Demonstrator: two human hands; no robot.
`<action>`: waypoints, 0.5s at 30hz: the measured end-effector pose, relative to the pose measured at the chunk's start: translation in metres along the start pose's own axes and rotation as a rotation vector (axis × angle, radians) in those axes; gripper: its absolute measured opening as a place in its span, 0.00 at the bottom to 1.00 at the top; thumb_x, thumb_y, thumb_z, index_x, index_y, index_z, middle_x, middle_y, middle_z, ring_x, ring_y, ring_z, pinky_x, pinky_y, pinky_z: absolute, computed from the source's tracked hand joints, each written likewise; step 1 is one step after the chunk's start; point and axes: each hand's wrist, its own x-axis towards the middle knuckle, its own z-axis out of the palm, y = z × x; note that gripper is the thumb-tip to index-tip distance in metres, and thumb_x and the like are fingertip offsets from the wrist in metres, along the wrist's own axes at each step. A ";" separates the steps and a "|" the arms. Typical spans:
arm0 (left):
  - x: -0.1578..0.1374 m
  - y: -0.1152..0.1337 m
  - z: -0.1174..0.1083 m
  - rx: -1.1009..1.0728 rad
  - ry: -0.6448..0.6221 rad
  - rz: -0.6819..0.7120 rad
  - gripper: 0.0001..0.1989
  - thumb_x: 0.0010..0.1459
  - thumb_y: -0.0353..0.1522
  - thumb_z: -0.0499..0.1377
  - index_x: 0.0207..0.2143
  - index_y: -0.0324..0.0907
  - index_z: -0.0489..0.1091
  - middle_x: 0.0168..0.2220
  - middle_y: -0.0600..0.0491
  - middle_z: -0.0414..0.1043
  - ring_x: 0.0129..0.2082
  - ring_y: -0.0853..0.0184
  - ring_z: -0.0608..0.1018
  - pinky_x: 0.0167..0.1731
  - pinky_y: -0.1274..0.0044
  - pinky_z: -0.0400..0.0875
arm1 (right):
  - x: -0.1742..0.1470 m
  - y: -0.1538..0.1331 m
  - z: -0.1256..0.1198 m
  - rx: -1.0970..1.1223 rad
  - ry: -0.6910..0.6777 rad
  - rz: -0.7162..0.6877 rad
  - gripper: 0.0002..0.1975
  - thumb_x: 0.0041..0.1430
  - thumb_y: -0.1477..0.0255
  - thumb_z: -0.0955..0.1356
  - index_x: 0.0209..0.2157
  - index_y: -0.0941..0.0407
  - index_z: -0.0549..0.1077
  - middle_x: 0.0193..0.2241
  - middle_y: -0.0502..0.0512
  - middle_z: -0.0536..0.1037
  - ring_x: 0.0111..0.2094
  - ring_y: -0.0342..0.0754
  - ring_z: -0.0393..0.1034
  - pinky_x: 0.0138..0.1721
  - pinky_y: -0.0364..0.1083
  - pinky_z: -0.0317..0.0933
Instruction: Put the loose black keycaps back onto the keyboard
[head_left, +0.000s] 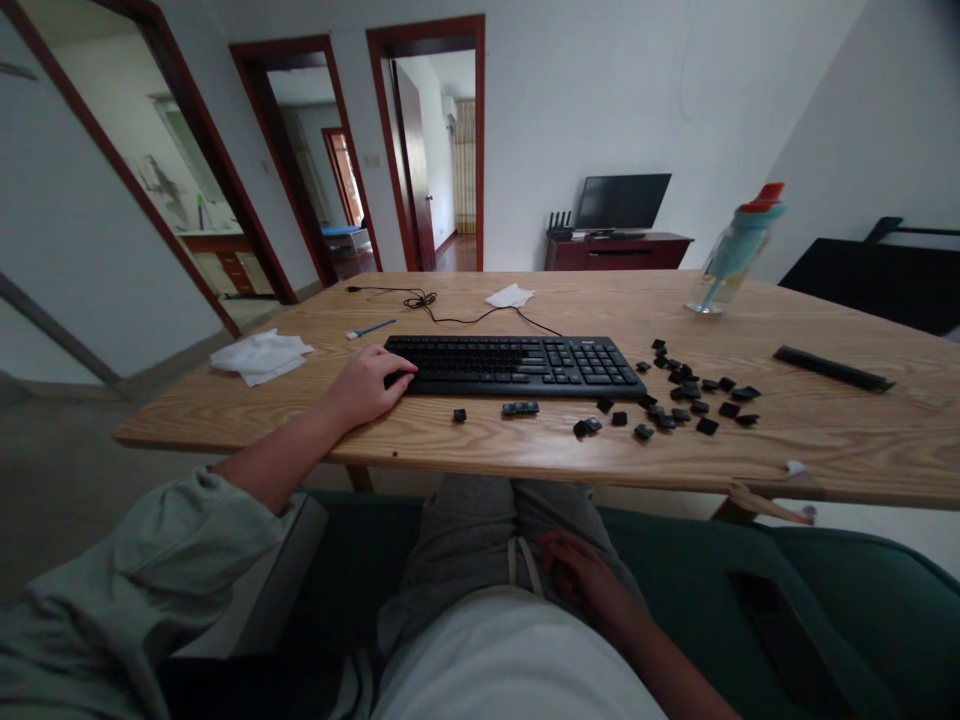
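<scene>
A black keyboard point(510, 366) lies on the wooden table point(435, 440), with much of its left key block looking bare of caps. My left hand point(373, 384) is at its front left corner, thumb and fingertips closed together over the keys there. Whatever is between those fingertips is hidden. Low in my lap, in shadow, rests my right hand point(581, 572), fingers loosely bent and apart, with nothing seen in it. Loose black keycaps point(681, 392) are scattered right of the keyboard. Nearer me lie a single keycap point(460, 415) and a short row of keycaps point(520, 408).
A blue-handled brush point(371, 328) and white tissues point(261, 357) lie to the left. Behind the keyboard are its coiled cable point(420, 299) and another tissue point(510, 296). A water bottle point(731, 255) stands at the back right, near a long black strip point(832, 368).
</scene>
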 end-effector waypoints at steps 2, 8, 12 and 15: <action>0.001 -0.001 0.000 -0.033 -0.004 -0.030 0.15 0.64 0.38 0.54 0.42 0.42 0.79 0.40 0.49 0.80 0.44 0.61 0.74 0.50 0.68 0.68 | 0.000 0.001 -0.001 0.009 -0.001 0.006 0.17 0.50 0.59 0.73 0.38 0.55 0.75 0.25 0.48 0.71 0.18 0.36 0.53 0.19 0.40 0.41; 0.002 -0.002 -0.002 -0.105 -0.009 -0.059 0.14 0.62 0.39 0.56 0.41 0.44 0.79 0.41 0.50 0.80 0.44 0.60 0.74 0.50 0.67 0.68 | 0.001 0.003 -0.004 -0.026 0.001 -0.005 0.17 0.51 0.58 0.73 0.38 0.54 0.75 0.26 0.49 0.72 0.19 0.37 0.53 0.20 0.41 0.41; 0.002 0.000 -0.002 -0.131 -0.024 -0.077 0.14 0.60 0.38 0.56 0.41 0.45 0.79 0.43 0.50 0.80 0.45 0.60 0.74 0.51 0.68 0.69 | 0.001 0.002 -0.003 -0.065 0.005 -0.008 0.16 0.51 0.56 0.72 0.38 0.52 0.75 0.26 0.49 0.71 0.19 0.38 0.53 0.21 0.42 0.42; 0.002 0.001 -0.003 -0.156 -0.017 -0.108 0.13 0.59 0.38 0.57 0.40 0.44 0.79 0.42 0.50 0.80 0.45 0.60 0.74 0.50 0.68 0.68 | 0.001 0.003 -0.003 -0.052 0.014 -0.004 0.17 0.50 0.56 0.72 0.38 0.52 0.75 0.26 0.49 0.71 0.19 0.38 0.53 0.21 0.42 0.41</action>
